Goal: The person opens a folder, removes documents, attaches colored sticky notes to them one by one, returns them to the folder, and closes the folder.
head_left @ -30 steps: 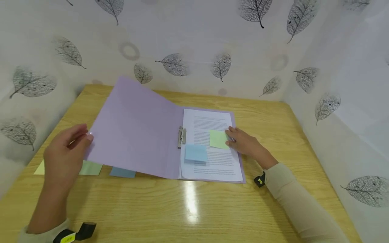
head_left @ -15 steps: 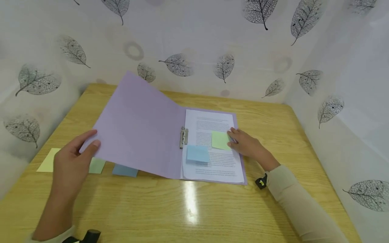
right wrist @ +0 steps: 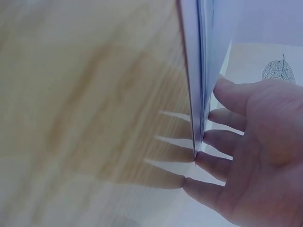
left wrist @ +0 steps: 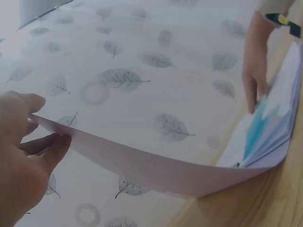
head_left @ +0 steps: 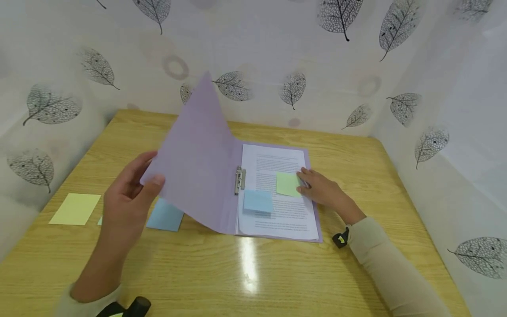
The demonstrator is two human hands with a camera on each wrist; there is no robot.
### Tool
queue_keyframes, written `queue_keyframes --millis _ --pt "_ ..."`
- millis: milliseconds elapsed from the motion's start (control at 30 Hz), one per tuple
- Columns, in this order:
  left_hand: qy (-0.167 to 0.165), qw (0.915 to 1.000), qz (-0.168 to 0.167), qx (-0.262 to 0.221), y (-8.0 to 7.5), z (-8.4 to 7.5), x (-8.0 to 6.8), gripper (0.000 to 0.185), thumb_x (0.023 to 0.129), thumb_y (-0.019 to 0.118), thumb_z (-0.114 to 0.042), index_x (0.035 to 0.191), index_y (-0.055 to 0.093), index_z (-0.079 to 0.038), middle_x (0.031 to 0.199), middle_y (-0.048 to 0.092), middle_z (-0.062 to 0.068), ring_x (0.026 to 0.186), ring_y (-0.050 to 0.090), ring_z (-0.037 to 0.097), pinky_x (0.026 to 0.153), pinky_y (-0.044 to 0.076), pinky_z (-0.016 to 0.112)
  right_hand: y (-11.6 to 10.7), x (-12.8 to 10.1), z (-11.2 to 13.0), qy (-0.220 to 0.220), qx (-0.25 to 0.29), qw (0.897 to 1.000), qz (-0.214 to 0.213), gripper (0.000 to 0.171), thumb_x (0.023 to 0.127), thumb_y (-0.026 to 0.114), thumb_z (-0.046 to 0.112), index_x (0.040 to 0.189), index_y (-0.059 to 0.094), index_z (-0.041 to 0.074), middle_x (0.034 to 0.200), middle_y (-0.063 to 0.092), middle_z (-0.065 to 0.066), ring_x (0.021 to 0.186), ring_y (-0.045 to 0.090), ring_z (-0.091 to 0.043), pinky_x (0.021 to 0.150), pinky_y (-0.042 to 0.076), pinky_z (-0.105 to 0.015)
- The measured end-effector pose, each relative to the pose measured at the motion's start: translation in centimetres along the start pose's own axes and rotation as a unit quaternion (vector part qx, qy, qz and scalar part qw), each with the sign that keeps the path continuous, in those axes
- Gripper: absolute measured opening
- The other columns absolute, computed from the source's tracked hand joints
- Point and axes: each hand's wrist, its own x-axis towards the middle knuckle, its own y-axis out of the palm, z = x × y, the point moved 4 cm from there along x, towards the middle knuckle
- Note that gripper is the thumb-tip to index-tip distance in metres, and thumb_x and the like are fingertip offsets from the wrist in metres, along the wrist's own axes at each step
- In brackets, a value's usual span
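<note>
A lilac folder (head_left: 198, 149) lies spread on the table, its left cover raised at a slant. My left hand (head_left: 123, 207) pinches the cover's near outer corner between thumb and fingers; the left wrist view shows the cover bowing away from that hand (left wrist: 28, 156). On the right half is a stack of printed paper (head_left: 277, 222) beside a metal clip (head_left: 239, 180). A green sticky note (head_left: 287, 183) and a blue sticky note (head_left: 258, 201) sit on the top sheet. My right hand (head_left: 322, 189) rests at the paper's right edge, fingers extended, fingertips against the green note's side.
On the wooden table (head_left: 285, 277) to the left lie a yellow paper square (head_left: 75, 209) and a blue paper square (head_left: 165, 215). A green one (head_left: 100, 220) is mostly hidden behind my left hand. A leaf-patterned sheet (head_left: 257, 53) stands round the table's back and sides.
My left hand has taken the cover's corner and lifted it up and to the right, uncovering more of the blue paper square. My right hand has stayed at the paper's edge.
</note>
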Motion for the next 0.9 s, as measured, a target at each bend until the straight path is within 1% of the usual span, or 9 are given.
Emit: queue_keyframes --millis 167,333,433,500,600,667,733,800,900 --pt "0.025 0.9971 0.054 -0.048 2.7 0.1 0.1 0.047 0.097 0.058 0.007 0.143 0.054 -0.001 0.135 0.061 0.009 0.116 0.061 0.016 0.092 0.053 0.018 -0.3 -0.3 -0.1 0.006 0.003 1.0 -0.014 0.064 0.102 0.058 0.036 0.156 0.038 0.009 0.166 0.023 -0.016 0.152 0.022 -0.04 0.114 0.028 -0.068" --pt "-0.009 0.9939 0.082 -0.073 4.9 1.4 -0.3 0.049 0.097 0.057 0.009 0.144 0.052 -0.001 0.136 0.058 0.011 0.115 0.062 0.019 0.093 0.055 0.023 -0.4 -0.2 -0.4 0.002 0.01 0.999 -0.041 0.055 0.102 0.056 0.031 0.15 0.047 0.006 0.161 0.034 -0.018 0.148 0.031 -0.042 0.116 0.03 -0.063" --pt "-0.032 0.992 0.11 -0.054 6.1 2.5 -0.7 0.051 0.097 0.059 0.007 0.146 0.051 -0.005 0.139 0.055 0.01 0.12 0.063 0.022 0.093 0.056 0.026 -1.0 -0.5 -0.2 0.008 0.038 0.997 -0.073 0.049 0.104 0.051 0.031 0.146 0.052 0.006 0.157 0.042 -0.018 0.145 0.036 -0.042 0.116 0.032 -0.061" --pt "-0.021 0.9909 0.13 -0.029 6.9 3.2 -0.9 0.054 0.096 0.061 0.006 0.146 0.05 -0.008 0.141 0.054 0.009 0.126 0.059 0.023 0.099 0.054 0.027 -1.9 -1.0 0.2 0.017 0.079 0.992 -0.1 0.048 0.106 0.048 0.036 0.146 0.053 0.009 0.154 0.046 -0.017 0.143 0.04 -0.042 0.114 0.034 -0.061" --pt "0.015 0.987 0.159 0.012 8.3 4.1 -0.9 0.058 0.094 0.066 0.004 0.147 0.05 -0.011 0.145 0.052 0.007 0.134 0.051 0.024 0.107 0.048 0.03 -3.8 -2.2 1.2 0.002 0.182 0.971 -0.153 0.049 0.107 0.047 0.041 0.146 0.053 0.012 0.15 0.052 -0.013 0.138 0.047 -0.037 0.11 0.042 -0.057" --pt "0.033 0.9834 0.174 0.041 9.1 4.7 -1.0 0.061 0.092 0.07 0.002 0.147 0.05 -0.013 0.147 0.05 0.004 0.137 0.047 0.023 0.112 0.043 0.032 -5.1 -3.2 2.2 -0.029 0.251 0.95 -0.186 0.049 0.107 0.048 0.042 0.146 0.053 0.013 0.146 0.055 -0.011 0.133 0.053 -0.032 0.107 0.047 -0.051" --pt "0.039 0.9788 0.19 0.066 9.8 5.4 -1.1 0.062 0.091 0.072 -0.002 0.147 0.051 -0.016 0.15 0.049 0.0 0.138 0.046 0.021 0.114 0.042 0.034 -6.4 -4.3 3.2 -0.078 0.314 0.922 -0.212 0.047 0.107 0.05 0.037 0.146 0.053 0.012 0.143 0.058 -0.01 0.128 0.058 -0.025 0.101 0.053 -0.041" --pt "0.037 0.9731 0.205 0.099 10.4 6.0 -1.3 0.062 0.091 0.074 -0.009 0.147 0.051 -0.02 0.152 0.046 -0.003 0.14 0.044 0.017 0.115 0.041 0.037 -7.6 -5.3 4.4 -0.118 0.358 0.899 -0.223 0.045 0.107 0.05 0.033 0.147 0.052 0.012 0.143 0.058 -0.011 0.124 0.061 -0.021 0.096 0.056 -0.033" --pt "0.034 0.962 0.226 0.149 10.9 6.8 -1.6 0.06 0.092 0.076 -0.019 0.147 0.052 -0.022 0.154 0.044 -0.005 0.144 0.041 0.016 0.117 0.039 0.044 -8.7 -6.5 5.7 -0.166 0.416 0.869 -0.209 0.044 0.108 0.048 0.027 0.149 0.049 0.011 0.147 0.054 -0.012 0.12 0.063 -0.017 0.091 0.057 -0.027"
